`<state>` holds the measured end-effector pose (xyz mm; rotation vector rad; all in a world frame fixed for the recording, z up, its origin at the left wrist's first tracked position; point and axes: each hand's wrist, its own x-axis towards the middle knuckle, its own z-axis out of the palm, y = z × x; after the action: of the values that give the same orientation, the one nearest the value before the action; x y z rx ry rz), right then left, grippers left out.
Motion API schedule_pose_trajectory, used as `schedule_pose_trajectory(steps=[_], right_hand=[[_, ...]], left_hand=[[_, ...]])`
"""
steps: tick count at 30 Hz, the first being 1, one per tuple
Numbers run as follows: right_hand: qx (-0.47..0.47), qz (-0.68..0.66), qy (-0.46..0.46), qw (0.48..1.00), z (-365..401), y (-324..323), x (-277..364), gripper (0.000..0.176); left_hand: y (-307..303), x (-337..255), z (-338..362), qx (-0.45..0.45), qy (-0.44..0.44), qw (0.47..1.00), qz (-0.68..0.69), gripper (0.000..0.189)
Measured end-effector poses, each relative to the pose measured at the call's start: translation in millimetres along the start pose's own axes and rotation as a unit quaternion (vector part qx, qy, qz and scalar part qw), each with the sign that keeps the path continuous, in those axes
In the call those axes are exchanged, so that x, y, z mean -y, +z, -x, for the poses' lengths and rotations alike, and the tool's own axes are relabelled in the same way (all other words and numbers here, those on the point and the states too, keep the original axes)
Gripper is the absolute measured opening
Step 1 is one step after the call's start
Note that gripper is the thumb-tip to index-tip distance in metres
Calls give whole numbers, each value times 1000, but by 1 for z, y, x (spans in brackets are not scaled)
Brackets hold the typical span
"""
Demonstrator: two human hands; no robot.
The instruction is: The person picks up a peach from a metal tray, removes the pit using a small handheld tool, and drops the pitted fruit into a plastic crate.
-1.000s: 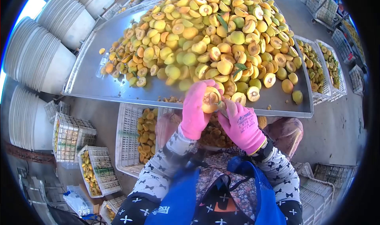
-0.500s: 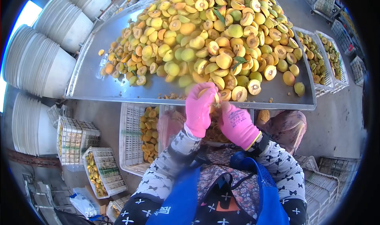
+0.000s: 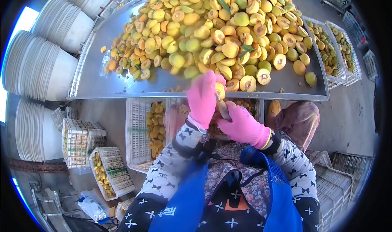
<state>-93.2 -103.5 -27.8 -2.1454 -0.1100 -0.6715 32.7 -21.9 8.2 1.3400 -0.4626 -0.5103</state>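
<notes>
My left hand (image 3: 202,99), in a pink glove, grips a halved yellow peach (image 3: 220,90) just off the near edge of the metal table. The cut side faces my right hand (image 3: 245,126), also pink-gloved. That hand is closed around a small hand tool (image 3: 223,110), whose working tip reaches the peach half and is mostly hidden. Past my hands, a large heap of halved yellow peaches (image 3: 230,50) covers much of the metal table (image 3: 134,85); several show a pit or a hollow.
Below the table edge stands a white plastic crate (image 3: 139,136) holding peach pieces. More filled crates (image 3: 118,179) sit at lower left and to the right (image 3: 341,79). Stacked white tubs (image 3: 57,75) line the left side. Small scraps lie along the table's near edge.
My right hand has moved down and slightly back from the peach half, and the tool in it now shows. My left hand has tilted the fruit, with its fingers higher.
</notes>
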Motion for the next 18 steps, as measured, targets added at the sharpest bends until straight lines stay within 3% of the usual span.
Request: schedule_pose_trajectory(steps=[2, 4, 7, 8, 9, 10, 13, 15, 16, 18], right_hand=[[31, -187, 215, 958, -3, 2, 9, 22], [95, -395, 427, 808, -21, -17, 33, 22], [129, -423, 434, 785, -29, -30, 38, 24], [86, -280, 324, 900, -20, -20, 27, 25], [39, -124, 199, 971, -6, -2, 7, 25], [-8, 38, 65, 997, 0, 7, 2, 26], [4, -35, 112, 993, 4, 4, 7, 25], [114, -269, 288, 912, -5, -15, 19, 20], [155, -392, 347, 838, -11, -23, 24, 18], [185, -500, 370, 761, -16, -37, 36, 17]], left_hand=[[2, 1, 1, -11, 12, 1000, 2, 44], [8, 4, 4, -36, 63, 997, -9, 45], [20, 3, 7, -101, 81, 990, 64, 53], [18, 3, 6, -62, 69, 995, 47, 53], [11, 4, 4, -22, 57, 998, 29, 53], [5, 5, 4, 16, 46, 999, 11, 53], [-6, 5, -1, 94, -37, 993, 57, 47], [-9, -3, -3, 148, -46, 986, 54, 48], [-10, -9, -1, 176, -43, 982, 51, 49], [-9, -16, 6, 163, -107, 976, 97, 51]])
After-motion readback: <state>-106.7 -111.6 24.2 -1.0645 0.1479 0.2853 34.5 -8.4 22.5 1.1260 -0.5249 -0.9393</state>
